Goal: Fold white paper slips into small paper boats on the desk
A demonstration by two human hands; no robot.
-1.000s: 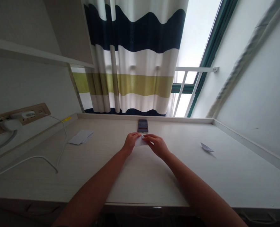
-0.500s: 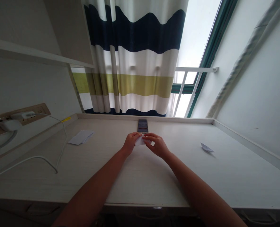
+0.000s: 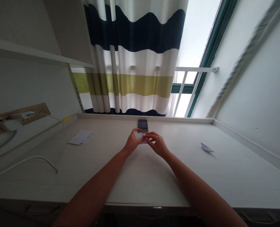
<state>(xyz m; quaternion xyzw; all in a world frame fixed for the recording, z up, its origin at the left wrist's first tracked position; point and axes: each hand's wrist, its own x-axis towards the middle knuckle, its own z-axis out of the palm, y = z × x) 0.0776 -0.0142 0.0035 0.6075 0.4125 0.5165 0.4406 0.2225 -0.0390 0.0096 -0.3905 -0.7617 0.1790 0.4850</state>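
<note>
Between my hands, over the middle of the desk, is a small piece of folded white paper [image 3: 139, 136]. My left hand [image 3: 131, 140] grips its left side, with the fingers along the far edge and the thumb nearer me. From the right, my right hand [image 3: 157, 143] pinches the paper between thumb and fingertips. Part of the paper is hidden behind my fingers. Just beyond it a dark phone [image 3: 143, 125] lies on the desk. To the right sits a small folded paper boat [image 3: 207, 147], apart from both hands.
A few white paper sheets [image 3: 81, 137] lie on the left of the white desk [image 3: 144, 183]. A white cable [image 3: 64, 138] runs from the wall socket [image 3: 39, 109] across the desk's left side. A raised rim [image 3: 177, 119] edges the back, before a striped curtain [image 3: 140, 63].
My left hand has shifted its hold, its fingers now reaching over the paper's far edge. More of the paper's left part shows. My right hand keeps its pinch, nearly in place.
</note>
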